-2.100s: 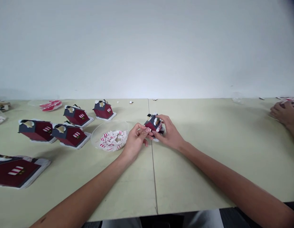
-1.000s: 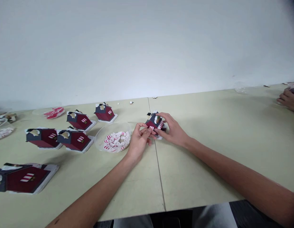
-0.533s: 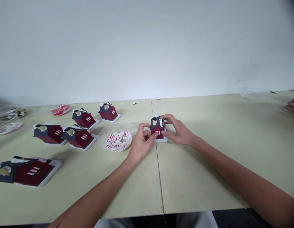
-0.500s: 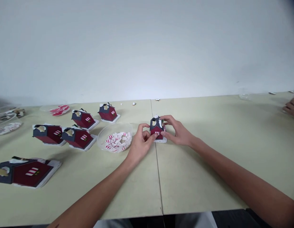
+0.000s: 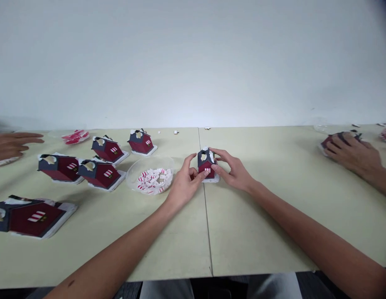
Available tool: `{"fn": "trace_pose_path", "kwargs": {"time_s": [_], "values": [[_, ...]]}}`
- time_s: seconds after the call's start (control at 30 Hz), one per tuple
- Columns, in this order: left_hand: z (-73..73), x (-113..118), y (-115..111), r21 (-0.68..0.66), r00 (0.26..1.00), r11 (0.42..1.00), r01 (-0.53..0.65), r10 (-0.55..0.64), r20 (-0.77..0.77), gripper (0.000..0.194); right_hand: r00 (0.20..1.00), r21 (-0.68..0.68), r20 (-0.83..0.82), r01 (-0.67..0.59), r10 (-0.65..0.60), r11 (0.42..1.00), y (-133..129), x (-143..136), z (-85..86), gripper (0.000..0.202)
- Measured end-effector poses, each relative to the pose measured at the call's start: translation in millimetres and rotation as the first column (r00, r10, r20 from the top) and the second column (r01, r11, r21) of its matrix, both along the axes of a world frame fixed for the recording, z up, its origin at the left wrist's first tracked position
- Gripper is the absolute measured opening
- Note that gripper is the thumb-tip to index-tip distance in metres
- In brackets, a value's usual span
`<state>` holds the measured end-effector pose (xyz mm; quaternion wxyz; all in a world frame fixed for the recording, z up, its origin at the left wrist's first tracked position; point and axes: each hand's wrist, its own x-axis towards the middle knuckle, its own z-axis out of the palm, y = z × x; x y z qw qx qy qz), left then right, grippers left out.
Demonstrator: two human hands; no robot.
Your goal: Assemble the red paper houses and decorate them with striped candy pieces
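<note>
A small model house (image 5: 204,167) with dark red walls, a dark grey roof and a white base stands upright on the table before me, across the seam. On its front is a red-and-white striped piece, partly covered by a thumb. My left hand (image 5: 184,182) is closed at the house's left side, its thumb pressed on the front by the stripes and its index finger raised near the roof. From the right, my right hand (image 5: 235,171) grips the house between thumb and fingers. Left of my hands sits a clear round dish (image 5: 132,182) of small red-and-white striped pieces.
Several similar houses (image 5: 104,174) stand to the left. A co-worker's hand (image 5: 12,145) reaches in at far left, near a dish of red-and-white pieces (image 5: 74,137). At right another person's hand (image 5: 356,153) covers a house. Small loose pieces (image 5: 176,132) lie near the wall.
A co-worker's hand has come in at the far left. The hand at right has moved inward with a house under it. My hands stay on the house; the view has shifted slightly.
</note>
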<state>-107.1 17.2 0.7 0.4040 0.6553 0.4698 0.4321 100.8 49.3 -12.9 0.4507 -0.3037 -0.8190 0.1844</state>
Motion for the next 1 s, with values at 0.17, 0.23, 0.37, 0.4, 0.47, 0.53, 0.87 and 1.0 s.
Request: {"fn": "trace_pose_path", "kwargs": {"time_s": [0.17,0.23,0.37,0.4,0.47,0.53,0.87,1.0], "values": [[0.3,-3,2,-0.027,0.998,0.999,-0.027,0.025,-0.064,0.084,1.000,-0.014,-0.015,-0.015,0.015,1.000,-3,1,3.0,0.051],[1.1,-4,1,-0.025,0.997,1.000,-0.008,0.006,-0.076,0.083,0.998,-0.018,-0.058,-0.009,0.008,1.000,-5,-2,4.7,0.045],[2.4,-5,-2,0.011,0.989,1.000,0.008,-0.006,-0.149,0.076,0.988,-0.039,-0.149,0.018,-0.023,0.999,-9,-8,5.2,0.034],[2.7,-6,-3,0.027,0.984,1.000,-0.005,0.009,-0.175,0.075,0.985,-0.048,-0.168,0.026,-0.033,0.999,-10,-10,4.4,0.033],[3.4,-6,-5,0.094,0.972,0.995,-0.031,0.052,-0.227,0.073,0.976,-0.064,-0.211,0.043,-0.056,0.997,-10,-13,2.1,0.029],[4.1,-6,-8,0.185,0.954,0.982,-0.034,0.088,-0.288,0.068,0.965,-0.079,-0.253,0.057,-0.075,0.995,-11,-17,-0.4,0.026],[4.5,1,-14,0.434,0.942,0.889,0.148,0.008,-0.336,0.081,0.967,0.000,-0.217,0.138,-0.135,0.990,-20,-21,-0.7,0.031],[8.3,2,-13,0.414,0.921,0.872,0.261,-0.096,-0.378,0.072,0.974,0.190,-0.169,0.180,-0.148,0.965,-15,-12,-1.1,0.034]]}}
